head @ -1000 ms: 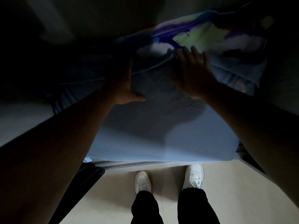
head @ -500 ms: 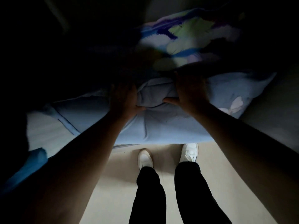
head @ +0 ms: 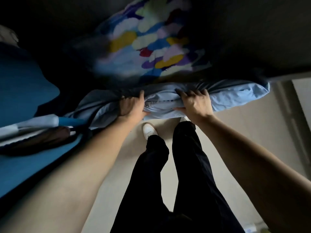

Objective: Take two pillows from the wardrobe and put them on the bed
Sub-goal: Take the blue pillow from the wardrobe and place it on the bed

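Fingers of both hands are clamped on the near edge of a pale blue pillow [head: 232,96]: the left hand [head: 133,106] bunches the fabric near its middle, and the right hand [head: 195,103] grips it just beside, thumb under and fingers [head: 190,94] curled over the top. The pillow hangs in the air in front of the person, over the pale floor [head: 235,135] and above the white shoe [head: 149,130], its right corner free and its left end sagging in folds. Behind and above it sits a second pillow with a bright patchwork of yellow, blue, purple and white [head: 148,47]; it is blurred, and I cannot tell whether it rests on the blue one or is carried with it.

A second ago the blue pillow lay broad and flat under spread palms in deep shadow; half a second ago the hands had closed on its edge. Now it is pulled well out, the light is better, and the legs are in mid-stride, one foot ahead of the other. A deep blue surface [head: 21,167] has come into view on the left, with a folded bundle [head: 33,130] lying on it; this may be the bed.

My reading: the taking-out is done and the carry has begun. The colourful pillow could slip if it only rides loose on top.
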Tool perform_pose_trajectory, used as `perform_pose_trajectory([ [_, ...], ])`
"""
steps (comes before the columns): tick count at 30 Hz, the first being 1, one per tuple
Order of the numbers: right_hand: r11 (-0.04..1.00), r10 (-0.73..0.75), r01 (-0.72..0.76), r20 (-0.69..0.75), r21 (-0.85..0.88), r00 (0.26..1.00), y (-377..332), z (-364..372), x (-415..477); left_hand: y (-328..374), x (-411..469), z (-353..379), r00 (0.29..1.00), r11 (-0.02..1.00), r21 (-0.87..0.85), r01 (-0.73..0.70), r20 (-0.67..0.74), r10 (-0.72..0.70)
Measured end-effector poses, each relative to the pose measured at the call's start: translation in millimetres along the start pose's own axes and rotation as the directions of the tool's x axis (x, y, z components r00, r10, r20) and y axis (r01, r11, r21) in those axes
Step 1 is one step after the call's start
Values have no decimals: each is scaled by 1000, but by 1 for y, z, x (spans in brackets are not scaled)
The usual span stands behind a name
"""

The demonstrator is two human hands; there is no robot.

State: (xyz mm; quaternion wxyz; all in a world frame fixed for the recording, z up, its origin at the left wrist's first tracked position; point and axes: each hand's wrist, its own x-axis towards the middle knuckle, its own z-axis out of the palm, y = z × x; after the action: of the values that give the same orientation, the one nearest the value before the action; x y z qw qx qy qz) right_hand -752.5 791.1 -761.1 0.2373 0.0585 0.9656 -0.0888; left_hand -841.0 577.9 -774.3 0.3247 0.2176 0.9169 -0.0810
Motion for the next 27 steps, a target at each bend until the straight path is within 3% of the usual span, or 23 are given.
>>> perform_pose_trajectory([
  [9,952,296,-291,-36,92,955,42,-1,-156,94,-65,-31,936,918,222,-327,-55,347],
  [18,848,500,-474,-59,239,864,119,7,-324,246,-162,-38,860,792,412,-451,-37,509],
  [21,801,571,-529,-93,282,815,156,-8,-397,313,-206,-56,814,741,451,-498,-53,579],
  [27,724,685,-609,-230,323,692,243,-47,-530,453,-286,-105,649,600,547,-584,-129,749],
])
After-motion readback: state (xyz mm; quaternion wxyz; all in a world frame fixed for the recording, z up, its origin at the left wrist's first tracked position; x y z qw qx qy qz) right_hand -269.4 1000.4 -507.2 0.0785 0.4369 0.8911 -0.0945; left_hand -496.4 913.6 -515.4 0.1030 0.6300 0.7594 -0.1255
